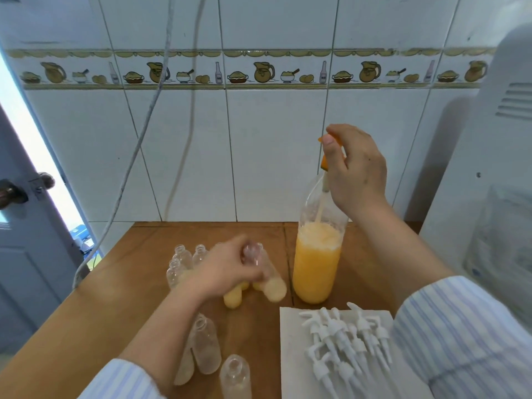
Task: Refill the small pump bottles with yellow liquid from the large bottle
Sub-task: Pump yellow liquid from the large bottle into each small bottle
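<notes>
Yellow liquid half fills the large bottle (pixel 316 266) on the wooden table (pixel 138 272), where the right hand (pixel 355 168) grips an orange pump (pixel 331 152) while the left hand (pixel 227 269) holds a small bottle (pixel 270 276), best brought upright beneath the spout.

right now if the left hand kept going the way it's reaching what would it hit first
Probably the large bottle of yellow liquid. The left hand, gripping a tilted small bottle, points right and away toward it. Depth is unclear in this one view, so it might pass just in front.
</notes>
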